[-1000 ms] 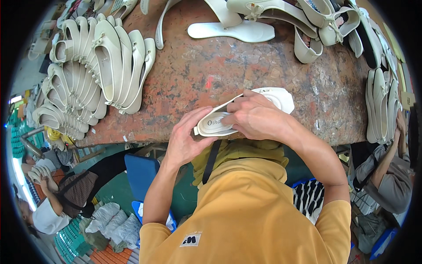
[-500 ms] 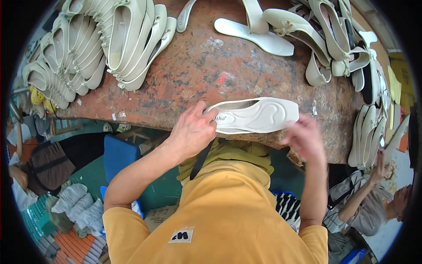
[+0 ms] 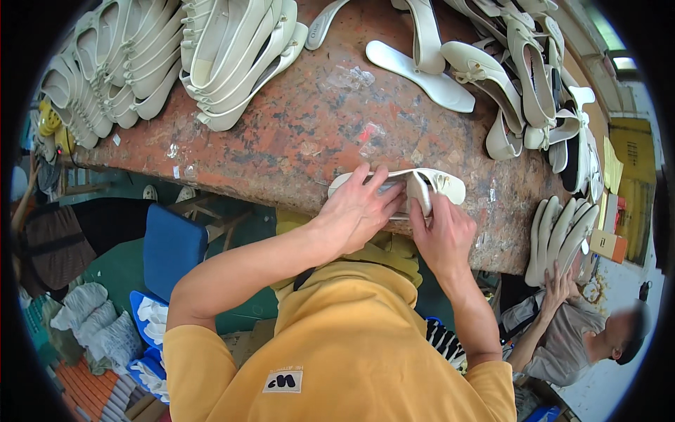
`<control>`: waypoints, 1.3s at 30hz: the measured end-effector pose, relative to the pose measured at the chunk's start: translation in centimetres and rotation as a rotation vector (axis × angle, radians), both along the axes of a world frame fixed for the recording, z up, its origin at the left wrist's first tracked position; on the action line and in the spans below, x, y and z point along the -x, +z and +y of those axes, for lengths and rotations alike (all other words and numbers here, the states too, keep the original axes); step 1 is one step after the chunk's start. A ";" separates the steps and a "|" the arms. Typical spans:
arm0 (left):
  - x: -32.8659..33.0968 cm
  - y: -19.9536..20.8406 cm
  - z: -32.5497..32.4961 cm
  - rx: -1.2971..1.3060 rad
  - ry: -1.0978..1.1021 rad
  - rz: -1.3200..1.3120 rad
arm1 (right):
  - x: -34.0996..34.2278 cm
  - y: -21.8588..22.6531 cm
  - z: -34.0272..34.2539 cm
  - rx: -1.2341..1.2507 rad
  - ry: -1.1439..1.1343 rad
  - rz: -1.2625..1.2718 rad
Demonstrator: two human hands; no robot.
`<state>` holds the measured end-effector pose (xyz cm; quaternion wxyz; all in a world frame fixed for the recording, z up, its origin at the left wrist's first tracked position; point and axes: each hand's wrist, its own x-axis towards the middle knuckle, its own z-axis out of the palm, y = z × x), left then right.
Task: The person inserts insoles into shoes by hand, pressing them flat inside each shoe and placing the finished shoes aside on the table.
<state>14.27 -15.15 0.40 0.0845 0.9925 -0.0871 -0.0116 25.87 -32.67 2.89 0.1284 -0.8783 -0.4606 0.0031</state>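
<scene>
A cream flat shoe (image 3: 455,188) with a small bow at its toe lies at the table's near edge, toe to the right. My left hand (image 3: 358,211) holds it around the heel and middle, its fingers reaching over the opening. A pale insole (image 3: 418,190) stands bent up out of the shoe's opening, just behind the toe. My right hand (image 3: 446,232) pinches this insole between thumb and fingers, touching the toe part. The insole's heel end is hidden by my left hand; whether its front end is under the upper, I cannot tell.
Nested rows of cream shoes (image 3: 232,70) stand at the far left. A loose white insole (image 3: 422,77) and a pile of cream shoes (image 3: 531,70) lie at the far right. Beside a shoe stack (image 3: 559,235) at the right, a person (image 3: 555,330) has a hand. A blue chair (image 3: 174,250) stands left.
The insole lay flat over the shoe before; now it is bent upward. My right hand has moved left from the toe onto it, and my left hand has shifted right along the shoe.
</scene>
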 end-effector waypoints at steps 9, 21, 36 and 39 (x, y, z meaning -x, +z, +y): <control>0.4 0.8 2.4 -0.098 -0.323 0.116 | -4.9 1.4 -2.3 0.006 0.363 0.144; 0.5 4.2 3.5 0.544 0.429 0.296 | -8.8 -4.3 -5.3 -0.169 0.282 0.321; 5.9 -0.3 6.8 0.612 0.177 -0.180 | -13.8 1.2 8.9 -0.102 0.563 0.207; 6.6 -0.3 6.3 0.653 0.209 -0.144 | -16.2 -5.4 14.6 -0.013 0.283 -0.361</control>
